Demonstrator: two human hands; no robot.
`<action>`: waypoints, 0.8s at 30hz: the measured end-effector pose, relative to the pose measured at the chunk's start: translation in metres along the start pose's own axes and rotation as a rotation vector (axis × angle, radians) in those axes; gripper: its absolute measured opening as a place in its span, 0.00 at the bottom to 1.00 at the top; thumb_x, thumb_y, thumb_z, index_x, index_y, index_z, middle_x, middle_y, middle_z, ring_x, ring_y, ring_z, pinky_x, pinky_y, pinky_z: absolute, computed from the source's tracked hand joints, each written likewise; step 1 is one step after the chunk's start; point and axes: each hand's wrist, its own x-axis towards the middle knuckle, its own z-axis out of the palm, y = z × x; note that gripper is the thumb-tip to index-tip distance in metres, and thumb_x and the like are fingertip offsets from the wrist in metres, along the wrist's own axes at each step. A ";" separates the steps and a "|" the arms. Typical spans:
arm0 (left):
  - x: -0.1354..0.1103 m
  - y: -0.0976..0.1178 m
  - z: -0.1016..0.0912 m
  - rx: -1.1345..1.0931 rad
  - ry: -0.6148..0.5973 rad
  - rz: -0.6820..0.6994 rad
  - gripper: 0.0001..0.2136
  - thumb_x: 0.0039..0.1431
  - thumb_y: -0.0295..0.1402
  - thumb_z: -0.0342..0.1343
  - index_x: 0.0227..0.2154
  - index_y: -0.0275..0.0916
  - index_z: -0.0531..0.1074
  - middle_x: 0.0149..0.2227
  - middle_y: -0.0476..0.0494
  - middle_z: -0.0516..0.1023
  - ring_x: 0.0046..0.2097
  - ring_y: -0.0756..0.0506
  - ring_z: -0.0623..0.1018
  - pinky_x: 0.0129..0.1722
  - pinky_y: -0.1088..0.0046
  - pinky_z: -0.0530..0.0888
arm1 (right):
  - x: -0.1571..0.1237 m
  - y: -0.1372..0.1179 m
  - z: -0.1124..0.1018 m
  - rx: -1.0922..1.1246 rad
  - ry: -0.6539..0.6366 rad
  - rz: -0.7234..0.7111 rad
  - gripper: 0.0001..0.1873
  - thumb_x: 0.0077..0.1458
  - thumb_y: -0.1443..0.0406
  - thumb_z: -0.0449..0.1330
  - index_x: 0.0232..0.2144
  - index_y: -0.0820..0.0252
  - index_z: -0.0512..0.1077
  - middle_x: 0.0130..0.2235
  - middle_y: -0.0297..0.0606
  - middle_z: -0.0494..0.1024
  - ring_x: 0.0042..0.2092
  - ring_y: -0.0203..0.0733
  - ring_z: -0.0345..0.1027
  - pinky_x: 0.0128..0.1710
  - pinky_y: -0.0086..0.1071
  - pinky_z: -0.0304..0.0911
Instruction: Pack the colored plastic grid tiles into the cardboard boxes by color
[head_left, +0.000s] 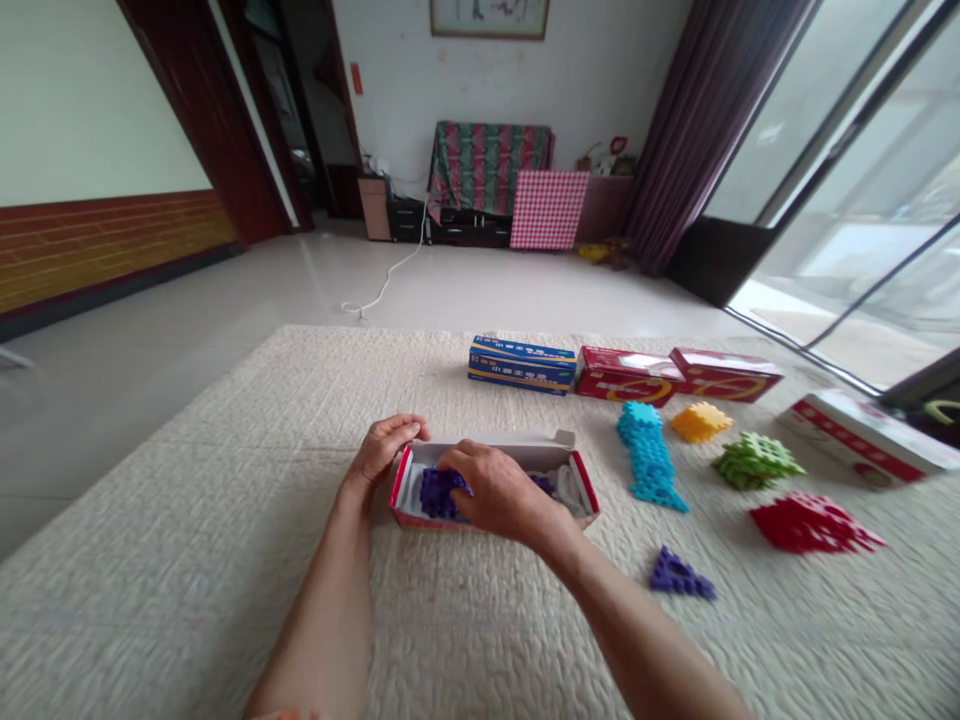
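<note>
An open red-edged cardboard box [495, 522] with a white inside lies lengthwise in front of me. My left hand [390, 445] is closed at its far left corner, fingers bent around the edge. Reaching in from above, my right hand [491, 485] has its fingers closed on purple interlocking plastic pieces [436, 494] at the box's left part. The right fingertips are partly hidden. More purple and some white material [568, 487] show in the box's right end. A purple triangular piece [679, 576] lies on the quilted cover, right of my right forearm.
Stacks of blue [651, 465], yellow [701, 422], green [756, 461] and red pieces [814, 524] lie to the right. Behind them are a blue box [523, 366], two red boxes [628, 377] and a white-and-red box [870, 436]. All rest on a beige quilted cover [247, 510].
</note>
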 end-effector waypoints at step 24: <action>-0.005 0.010 0.004 0.139 0.077 -0.091 0.16 0.46 0.40 0.65 0.37 0.38 0.76 0.35 0.47 0.81 0.32 0.47 0.76 0.32 0.75 0.72 | -0.211 0.103 -0.048 -0.036 0.179 0.652 0.19 0.49 0.72 0.58 0.46 0.62 0.72 0.46 0.46 0.77 0.47 0.47 0.72 0.48 0.42 0.65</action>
